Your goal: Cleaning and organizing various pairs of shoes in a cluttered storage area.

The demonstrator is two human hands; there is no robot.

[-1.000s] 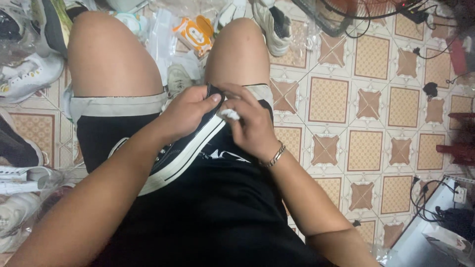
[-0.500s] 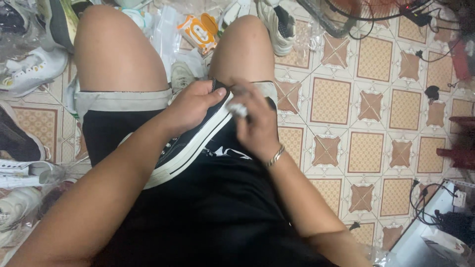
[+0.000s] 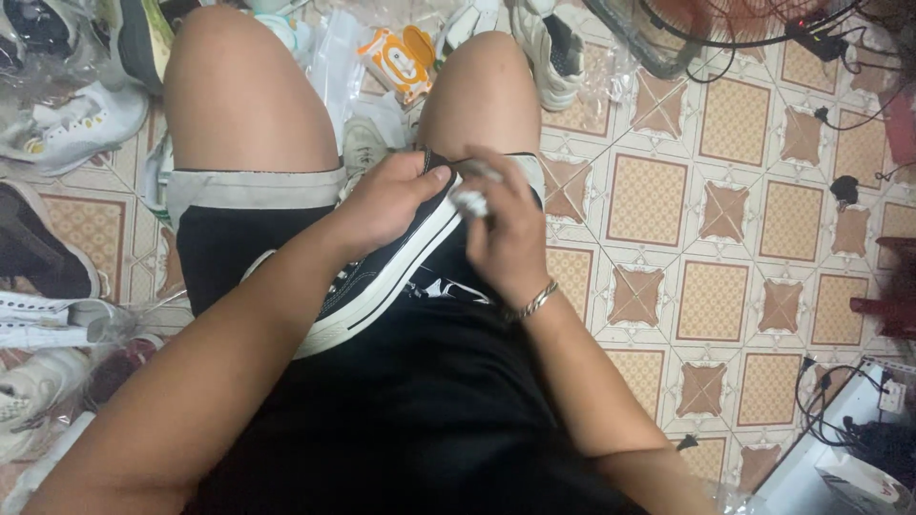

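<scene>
A black canvas sneaker [image 3: 382,277] with a white rubber sole lies across my lap, toe pointing away from me. My left hand [image 3: 386,200] grips its upper near the toe. My right hand [image 3: 501,229], with a metal bracelet on the wrist, pinches a small white wad [image 3: 469,201] against the sole's edge at the toe. I sit on the floor in black shorts, bare knees raised in front.
White and dark sneakers [image 3: 67,124], some in clear bags, lie at the left. An orange and white packet [image 3: 401,57] sits between my knees. A fan base and black cables [image 3: 744,29] occupy the top right of the patterned tile floor [image 3: 716,238].
The view has shifted slightly. My right hand has slid the white wad a little along the toe edge of the sole; my left hand keeps its hold.
</scene>
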